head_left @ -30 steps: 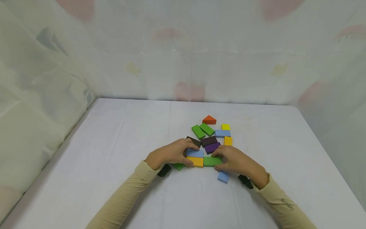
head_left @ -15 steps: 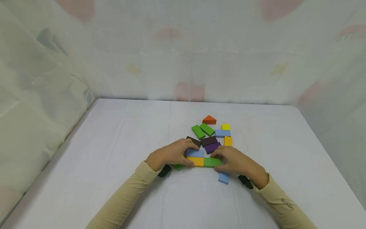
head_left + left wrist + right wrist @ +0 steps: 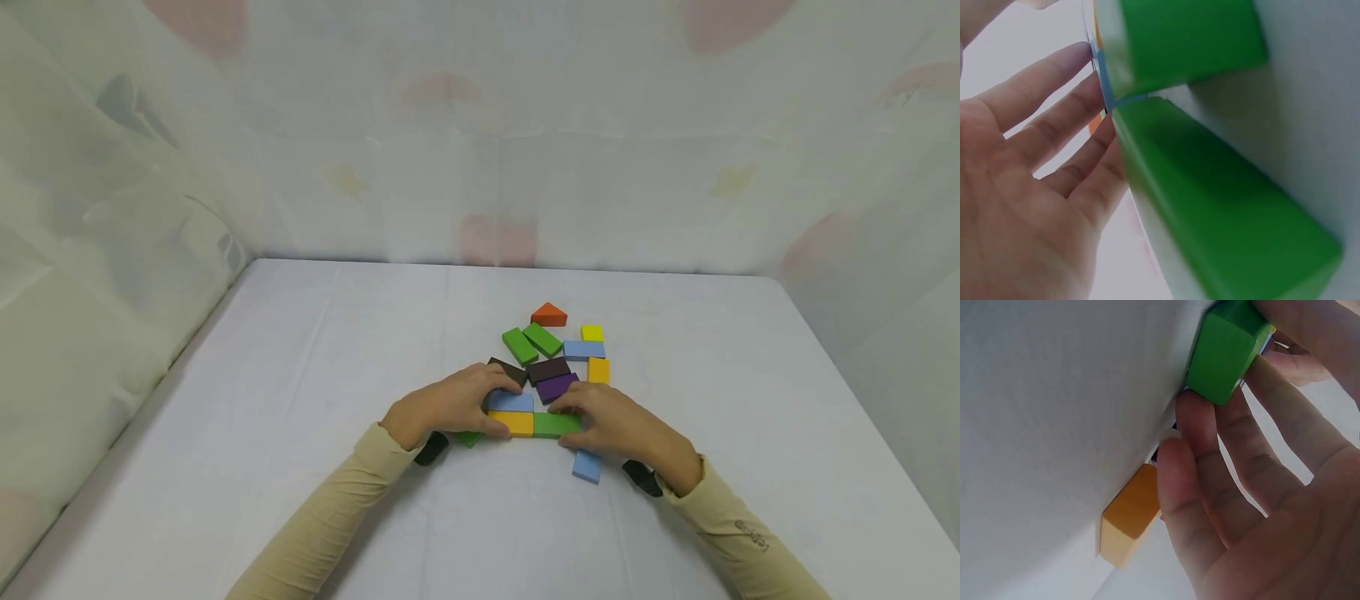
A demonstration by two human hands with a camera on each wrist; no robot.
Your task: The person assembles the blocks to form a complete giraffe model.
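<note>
In the head view my left hand spans a light blue block and an orange-yellow block lying side by side. Its fingertips touch the blue block's far edge and its thumb is at the yellow block's near-left side. My right hand pinches the right part of a green block between thumb and fingers. This green block meets the yellow one end to end. Two green blocks lie near my left palm in the left wrist view, a slanted one and an upper one.
Beyond the hands lie a purple block, dark brown blocks, two green blocks, and a red-orange triangle. Blue and yellow blocks stand right of them. Another blue block lies below my right hand.
My right fingertips have shifted slightly left along the green block. The lower blue block has moved a little toward me. My left hand stays nearly still.
</note>
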